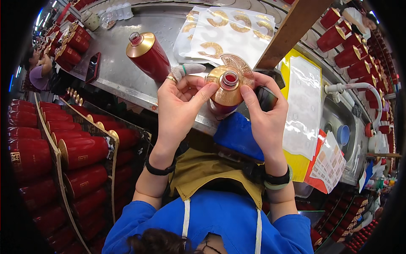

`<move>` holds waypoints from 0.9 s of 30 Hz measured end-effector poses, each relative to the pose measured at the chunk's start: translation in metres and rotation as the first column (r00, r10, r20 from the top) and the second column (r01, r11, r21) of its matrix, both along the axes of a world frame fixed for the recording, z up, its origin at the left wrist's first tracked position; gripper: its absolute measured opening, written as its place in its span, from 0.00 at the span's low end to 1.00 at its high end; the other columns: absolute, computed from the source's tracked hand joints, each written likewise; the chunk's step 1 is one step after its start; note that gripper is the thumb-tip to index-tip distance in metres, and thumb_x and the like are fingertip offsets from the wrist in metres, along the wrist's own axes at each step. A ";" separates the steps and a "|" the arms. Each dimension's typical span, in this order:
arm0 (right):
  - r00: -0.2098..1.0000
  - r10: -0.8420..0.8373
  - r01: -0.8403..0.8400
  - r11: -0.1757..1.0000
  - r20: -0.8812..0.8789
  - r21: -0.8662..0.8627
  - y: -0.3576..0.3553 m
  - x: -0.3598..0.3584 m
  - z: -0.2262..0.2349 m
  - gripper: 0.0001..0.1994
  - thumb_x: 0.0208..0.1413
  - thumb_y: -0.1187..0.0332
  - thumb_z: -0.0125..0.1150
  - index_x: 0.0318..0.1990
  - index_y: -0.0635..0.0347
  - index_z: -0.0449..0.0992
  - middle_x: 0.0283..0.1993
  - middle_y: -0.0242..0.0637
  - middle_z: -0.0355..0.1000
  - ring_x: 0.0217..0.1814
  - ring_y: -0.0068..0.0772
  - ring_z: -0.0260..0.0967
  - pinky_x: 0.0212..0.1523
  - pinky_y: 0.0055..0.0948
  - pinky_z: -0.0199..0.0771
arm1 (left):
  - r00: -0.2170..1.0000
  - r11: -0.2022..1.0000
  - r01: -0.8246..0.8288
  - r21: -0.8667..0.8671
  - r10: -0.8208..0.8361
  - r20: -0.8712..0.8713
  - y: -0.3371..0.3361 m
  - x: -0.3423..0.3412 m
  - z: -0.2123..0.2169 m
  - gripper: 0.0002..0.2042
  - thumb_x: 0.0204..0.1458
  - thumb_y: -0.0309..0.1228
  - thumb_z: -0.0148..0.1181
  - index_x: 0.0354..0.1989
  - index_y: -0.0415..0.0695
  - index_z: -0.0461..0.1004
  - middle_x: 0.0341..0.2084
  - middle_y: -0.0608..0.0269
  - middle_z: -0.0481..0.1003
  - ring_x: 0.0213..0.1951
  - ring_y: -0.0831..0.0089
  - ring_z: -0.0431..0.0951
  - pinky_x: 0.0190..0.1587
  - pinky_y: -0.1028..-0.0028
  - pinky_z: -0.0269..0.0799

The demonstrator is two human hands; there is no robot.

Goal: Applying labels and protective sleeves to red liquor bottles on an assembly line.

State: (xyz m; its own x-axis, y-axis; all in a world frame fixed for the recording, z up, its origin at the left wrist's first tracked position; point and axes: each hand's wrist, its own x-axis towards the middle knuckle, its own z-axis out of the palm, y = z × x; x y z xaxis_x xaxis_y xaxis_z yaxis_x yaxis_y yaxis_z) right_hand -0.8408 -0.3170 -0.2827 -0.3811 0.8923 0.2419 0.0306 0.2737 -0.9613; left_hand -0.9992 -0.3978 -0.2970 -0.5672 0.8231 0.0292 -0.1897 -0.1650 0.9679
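Observation:
Both my hands hold one red bottle with a gold shoulder upright at the edge of the steel bench. My left hand presses fingers on its gold shoulder from the left. My right hand grips it from the right, pinching a gold ring-shaped sticker against the shoulder by the red neck. A second red bottle with a gold top stands just beyond my left hand, with a white gloved finger beside it.
White sheets of gold ring stickers lie on the bench behind. Racks of red bottles fill the left side, more stand at the upper right. A dark phone lies on the bench. Another person works far left.

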 end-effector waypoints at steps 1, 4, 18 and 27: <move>1.000 -0.001 0.001 1.000 0.000 0.002 0.000 0.000 0.000 0.10 0.61 0.75 0.66 0.48 0.68 0.77 0.35 0.30 0.73 0.40 0.19 0.67 0.45 0.21 0.71 | 1.000 1.000 0.003 0.003 -0.003 0.000 0.000 0.000 0.000 0.18 0.55 0.16 0.67 0.54 0.35 0.71 0.37 0.63 0.78 0.42 0.78 0.80 0.50 0.76 0.78; 1.000 -0.002 0.002 1.000 0.007 0.000 0.001 0.001 0.001 0.10 0.61 0.75 0.66 0.48 0.68 0.77 0.35 0.31 0.73 0.40 0.19 0.67 0.45 0.21 0.71 | 1.000 1.000 -0.001 -0.002 0.001 -0.004 0.001 0.001 0.001 0.18 0.55 0.16 0.67 0.54 0.35 0.71 0.37 0.64 0.78 0.42 0.78 0.80 0.50 0.77 0.78; 0.978 0.017 -0.052 0.986 0.207 0.160 0.009 -0.002 -0.006 0.24 0.51 0.68 0.77 0.53 0.64 0.75 0.53 0.37 0.71 0.46 0.22 0.67 0.38 0.19 0.69 | 0.996 0.999 0.033 0.035 -0.030 -0.084 0.003 -0.009 -0.011 0.24 0.54 0.18 0.68 0.59 0.38 0.69 0.49 0.60 0.75 0.53 0.73 0.76 0.56 0.71 0.73; 0.986 0.167 -0.165 0.978 0.007 -0.130 0.002 -0.008 -0.004 0.22 0.55 0.68 0.75 0.54 0.65 0.75 0.45 0.30 0.77 0.44 0.15 0.70 0.43 0.17 0.71 | 0.807 0.963 0.214 0.166 -0.270 0.526 0.013 -0.014 -0.021 0.12 0.62 0.26 0.61 0.53 0.43 0.77 0.48 0.65 0.79 0.51 0.78 0.77 0.60 0.74 0.68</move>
State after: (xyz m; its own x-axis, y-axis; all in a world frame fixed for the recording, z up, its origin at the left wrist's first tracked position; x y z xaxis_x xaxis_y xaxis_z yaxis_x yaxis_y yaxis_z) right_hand -0.8491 -0.3152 -0.2872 -0.5300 0.8393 0.1209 0.0122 0.1501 -0.9886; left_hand -1.0128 -0.3851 -0.3183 -0.2979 0.9447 -0.1372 -0.7214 -0.1287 0.6804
